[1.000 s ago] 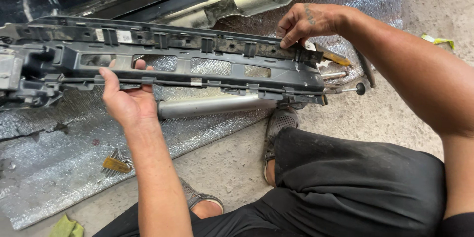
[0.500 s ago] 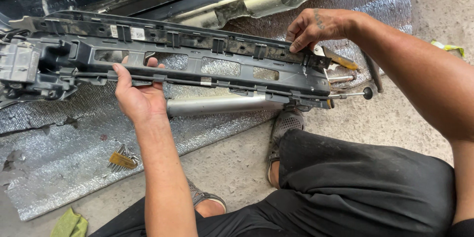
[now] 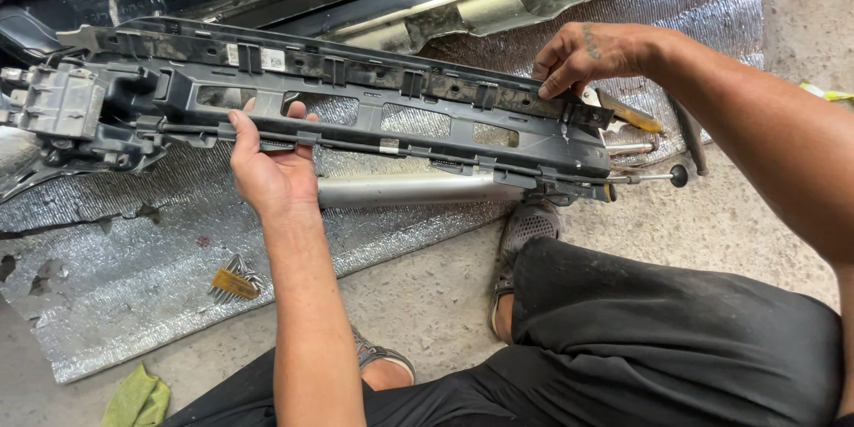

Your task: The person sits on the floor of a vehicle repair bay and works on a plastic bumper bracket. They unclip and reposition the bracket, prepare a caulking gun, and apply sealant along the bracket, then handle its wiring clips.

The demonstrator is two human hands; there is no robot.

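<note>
— what's on the ground, from the left?
— a green rag (image 3: 135,398) on the concrete floor (image 3: 445,302), then crinkled silver foil matting (image 3: 107,302) with a yellow set of hex keys (image 3: 235,284).
— and the hands?
— the left hand (image 3: 267,169) is curled around the lower edge of the long black plastic bracket (image 3: 356,116); the right hand (image 3: 587,55) pinches its far end, near a screwdriver (image 3: 636,114).
</note>
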